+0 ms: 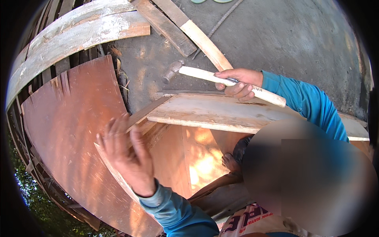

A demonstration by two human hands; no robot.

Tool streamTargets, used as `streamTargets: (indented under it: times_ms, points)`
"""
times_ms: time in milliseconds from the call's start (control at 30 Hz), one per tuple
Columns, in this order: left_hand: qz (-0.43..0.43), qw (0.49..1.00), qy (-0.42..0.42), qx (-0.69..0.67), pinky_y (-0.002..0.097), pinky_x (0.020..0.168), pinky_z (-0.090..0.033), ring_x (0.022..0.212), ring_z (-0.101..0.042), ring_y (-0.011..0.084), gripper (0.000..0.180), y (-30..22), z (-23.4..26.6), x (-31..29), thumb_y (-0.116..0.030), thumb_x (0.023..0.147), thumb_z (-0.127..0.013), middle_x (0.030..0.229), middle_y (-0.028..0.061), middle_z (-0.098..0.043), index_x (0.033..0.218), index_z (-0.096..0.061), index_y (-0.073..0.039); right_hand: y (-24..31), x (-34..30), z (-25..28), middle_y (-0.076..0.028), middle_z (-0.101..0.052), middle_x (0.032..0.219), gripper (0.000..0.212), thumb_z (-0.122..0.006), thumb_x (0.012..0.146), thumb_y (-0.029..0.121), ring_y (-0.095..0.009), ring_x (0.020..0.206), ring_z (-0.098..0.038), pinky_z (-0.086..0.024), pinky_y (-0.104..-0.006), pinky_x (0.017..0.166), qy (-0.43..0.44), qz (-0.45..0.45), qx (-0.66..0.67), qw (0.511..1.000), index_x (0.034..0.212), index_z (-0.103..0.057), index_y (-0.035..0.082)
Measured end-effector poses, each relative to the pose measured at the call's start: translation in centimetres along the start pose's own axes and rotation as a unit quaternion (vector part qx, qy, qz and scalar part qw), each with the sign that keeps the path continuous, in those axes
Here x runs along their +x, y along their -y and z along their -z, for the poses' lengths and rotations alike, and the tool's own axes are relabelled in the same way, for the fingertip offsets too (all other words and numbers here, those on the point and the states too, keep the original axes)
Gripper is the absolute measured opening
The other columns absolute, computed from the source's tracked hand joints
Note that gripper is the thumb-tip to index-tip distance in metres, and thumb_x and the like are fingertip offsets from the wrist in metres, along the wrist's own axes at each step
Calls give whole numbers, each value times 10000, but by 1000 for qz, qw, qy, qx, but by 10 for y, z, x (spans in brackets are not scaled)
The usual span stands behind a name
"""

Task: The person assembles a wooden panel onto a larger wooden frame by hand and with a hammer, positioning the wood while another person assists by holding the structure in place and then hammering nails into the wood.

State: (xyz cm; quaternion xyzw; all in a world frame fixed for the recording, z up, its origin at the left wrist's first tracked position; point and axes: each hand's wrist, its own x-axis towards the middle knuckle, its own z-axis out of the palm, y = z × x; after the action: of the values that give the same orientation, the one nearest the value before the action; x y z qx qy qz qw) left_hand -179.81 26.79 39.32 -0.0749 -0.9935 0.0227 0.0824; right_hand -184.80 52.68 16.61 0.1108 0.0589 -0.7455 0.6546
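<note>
My right hand [241,83] is closed around a hammer [200,74] with a white handle and a dull metal head. It grips the handle past its middle, so the head points left over the grey floor and the butt sticks out to the right. My left hand [127,156] is raised with its fingers apart and holds nothing; its fingertips are slightly smeared. It hovers over the left corner of a wooden frame [205,114] built of pale boards. Inside the frame lies a brown plywood panel [169,158], lit in patches by sun.
A large reddish-brown plywood sheet [67,118] lies left of the frame. Whitish weathered boards [90,29] lie beyond it. Loose wooden strips [169,31] and a thin metal rod [225,17] rest on the grey floor [296,39]. A bare foot [229,161] shows inside the frame.
</note>
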Motion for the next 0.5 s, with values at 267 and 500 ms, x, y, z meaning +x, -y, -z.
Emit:
streamTargets:
  times_ms: [267, 500]
  points:
    - [52, 990, 102, -85, 489, 1110, -226, 1385, -227, 411, 854, -35, -99, -6, -374, 870, -642, 1515, 236, -205, 1466, -174, 19, -10, -11, -29, 60, -345, 451, 375, -346, 1010, 432, -35, 276, -347, -282, -212, 221, 42, 17, -5, 999, 870, -458, 102]
    - [74, 957, 64, -273, 468, 1136, -185, 1412, -152, 418, 845, -42, -119, -21, -269, 883, -644, 1540, 248, -94, 1477, -117, 17, -13, -15, -48, 80, -326, 478, 388, -395, 979, 493, -27, 301, -321, -263, -221, 264, -20, 37, -116, 992, 868, -480, 131]
